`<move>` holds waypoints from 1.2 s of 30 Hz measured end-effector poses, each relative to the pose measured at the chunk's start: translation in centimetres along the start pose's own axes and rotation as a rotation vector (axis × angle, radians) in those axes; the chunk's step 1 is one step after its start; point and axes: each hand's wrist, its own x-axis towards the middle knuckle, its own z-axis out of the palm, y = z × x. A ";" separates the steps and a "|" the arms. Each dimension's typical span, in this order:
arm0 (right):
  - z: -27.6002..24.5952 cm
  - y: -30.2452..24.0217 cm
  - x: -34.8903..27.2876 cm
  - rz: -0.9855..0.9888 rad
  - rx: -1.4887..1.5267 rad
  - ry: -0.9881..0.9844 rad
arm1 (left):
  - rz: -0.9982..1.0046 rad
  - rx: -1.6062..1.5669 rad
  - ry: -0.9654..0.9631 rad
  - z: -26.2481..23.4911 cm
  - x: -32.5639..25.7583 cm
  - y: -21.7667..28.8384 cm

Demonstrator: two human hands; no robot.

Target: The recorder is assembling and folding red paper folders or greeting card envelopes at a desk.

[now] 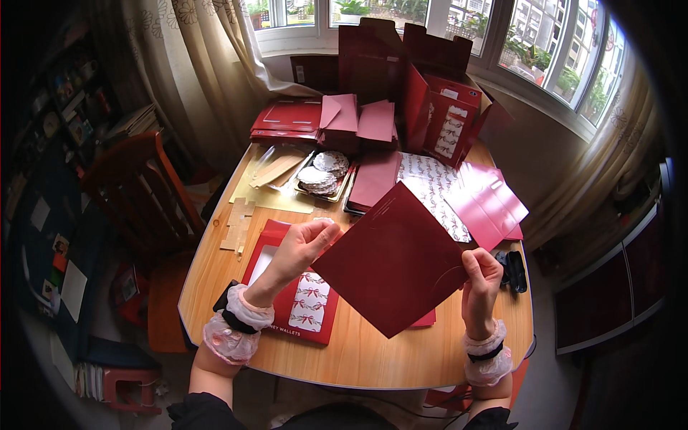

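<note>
Both my hands hold up a dark red square card sheet [387,261] above the table, turned so one corner points down. My left hand [304,247] is closed, its thumb and fingers pinched at the upper left edge. At the right corner, my right hand [480,276] grips the sheet between thumb and fingers. A faint curved line shows near that corner. Beneath my left wrist lies a flat red package [326,326] with a white band patterned with red bows. Part of it is hidden by my left hand and forearm.
Red cards [287,118], pink envelopes [376,120] and tall red boxes [448,100] stand at the back. Round patterned pieces [322,172] fill a tray. Patterned sheets [430,179] and glossy pink sheets [491,204] lie right. A black object [512,272] rests at the right edge; a wooden chair [143,186] stands left.
</note>
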 end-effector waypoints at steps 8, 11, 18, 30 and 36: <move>0.3 -0.6 -0.5 -0.411 -0.320 0.018 | 0.262 0.420 0.244 -0.2 -0.1 0.9; 0.5 -1.3 -0.8 -0.562 -0.442 0.071 | 0.436 0.574 0.386 -0.1 -0.3 1.3; 0.7 -1.1 -1.5 -0.686 -0.629 0.091 | 0.325 0.311 0.141 1.9 -1.0 2.4; 0.7 0.4 -1.6 -0.757 -0.603 -0.074 | 0.368 0.365 0.045 2.0 -0.7 1.8; 1.0 0.4 -0.9 -0.698 -0.567 -0.166 | 0.545 0.460 0.086 2.2 -0.4 2.3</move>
